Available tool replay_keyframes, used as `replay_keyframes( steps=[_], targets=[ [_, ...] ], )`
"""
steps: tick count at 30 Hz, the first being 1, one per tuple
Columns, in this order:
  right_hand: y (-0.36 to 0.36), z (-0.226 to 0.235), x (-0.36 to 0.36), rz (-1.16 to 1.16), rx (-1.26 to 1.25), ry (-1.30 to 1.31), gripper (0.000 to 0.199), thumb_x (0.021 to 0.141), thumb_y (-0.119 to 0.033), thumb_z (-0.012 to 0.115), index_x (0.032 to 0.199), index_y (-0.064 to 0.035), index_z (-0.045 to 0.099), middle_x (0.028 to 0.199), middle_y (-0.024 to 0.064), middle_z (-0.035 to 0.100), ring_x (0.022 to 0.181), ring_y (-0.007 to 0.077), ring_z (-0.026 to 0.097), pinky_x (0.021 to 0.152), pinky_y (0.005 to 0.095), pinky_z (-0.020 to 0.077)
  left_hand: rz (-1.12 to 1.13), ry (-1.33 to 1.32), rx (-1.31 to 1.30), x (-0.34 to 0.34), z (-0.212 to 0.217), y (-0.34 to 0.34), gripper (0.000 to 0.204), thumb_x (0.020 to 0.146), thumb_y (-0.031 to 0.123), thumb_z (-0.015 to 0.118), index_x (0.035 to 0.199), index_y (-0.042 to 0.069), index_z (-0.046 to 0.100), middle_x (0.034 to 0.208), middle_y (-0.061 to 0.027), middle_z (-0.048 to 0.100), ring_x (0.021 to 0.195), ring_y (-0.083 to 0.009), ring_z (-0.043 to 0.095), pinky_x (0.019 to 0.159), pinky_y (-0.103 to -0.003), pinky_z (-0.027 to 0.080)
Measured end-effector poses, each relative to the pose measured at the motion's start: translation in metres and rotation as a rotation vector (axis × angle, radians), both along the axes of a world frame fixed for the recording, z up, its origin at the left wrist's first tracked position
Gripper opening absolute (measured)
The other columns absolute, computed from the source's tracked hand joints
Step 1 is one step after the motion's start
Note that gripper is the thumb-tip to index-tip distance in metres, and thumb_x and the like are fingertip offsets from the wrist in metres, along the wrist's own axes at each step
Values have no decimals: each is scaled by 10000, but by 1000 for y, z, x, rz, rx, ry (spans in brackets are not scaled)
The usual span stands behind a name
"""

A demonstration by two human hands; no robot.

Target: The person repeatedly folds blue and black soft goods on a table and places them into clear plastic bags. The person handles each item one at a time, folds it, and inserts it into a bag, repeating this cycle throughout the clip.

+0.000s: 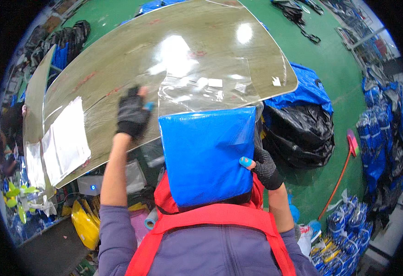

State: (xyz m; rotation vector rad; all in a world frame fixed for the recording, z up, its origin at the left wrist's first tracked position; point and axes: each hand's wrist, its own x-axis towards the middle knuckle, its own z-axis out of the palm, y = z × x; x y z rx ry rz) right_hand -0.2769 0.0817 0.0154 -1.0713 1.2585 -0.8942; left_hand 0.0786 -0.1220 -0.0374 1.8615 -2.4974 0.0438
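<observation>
- A folded blue item in a clear plastic bag point(208, 154) rests against the near edge of the shiny metal worktable point(118, 60), above the person's red apron point(210, 216).
- The right hand point(262, 166), in a black dotted glove with a blue fingertip cover, grips the right edge of that bagged item.
- The left hand point(133, 115), in a dark fingerless glove, lies on the table left of the bag's open clear flap point(206, 89); I cannot tell whether it pinches anything.
- A stack of white sheets point(65, 140) lies at the table's left end.
- Small white labels point(215, 83) show through the flap; their print is too small to make out.
- Right of the table sit a black plastic sack point(300, 133) and a blue tarp-like bundle point(309, 87).
- Blue packaged goods point(376, 138) on the far right are blurred by the lens rim.
</observation>
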Motion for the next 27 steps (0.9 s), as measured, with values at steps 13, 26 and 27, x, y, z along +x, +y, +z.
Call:
replay_keyframes(
  steps=[13,26,27],
  targets=[
    [74,29,49,8,229,80,945,727,-421,799,1418,14,323,1388,186,458,1281,278,444,1076,389,344,39,1276,785,-22,35,246,1018,678,525,793,1422,8,328,1379,-183,457,1239,-313,474,1035,-442,383],
    [-23,-22,4,-169,-66,-23,652,798,-394,733,1280,-9,522,1265,167,552,1114,273,547,966,374,442,106,1195,957,-46,35,197,963,713,406,821,1424,20,299,1326,-180,494,1206,-286,503,995,-400,433],
    [-23,-19,13,-171,-247,95,680,778,-392,754,1286,-8,515,1270,168,548,1125,272,543,969,376,443,94,1210,1011,-39,47,179,944,726,410,809,1422,20,303,1323,-179,497,1201,-286,507,988,-402,438]
  ],
)
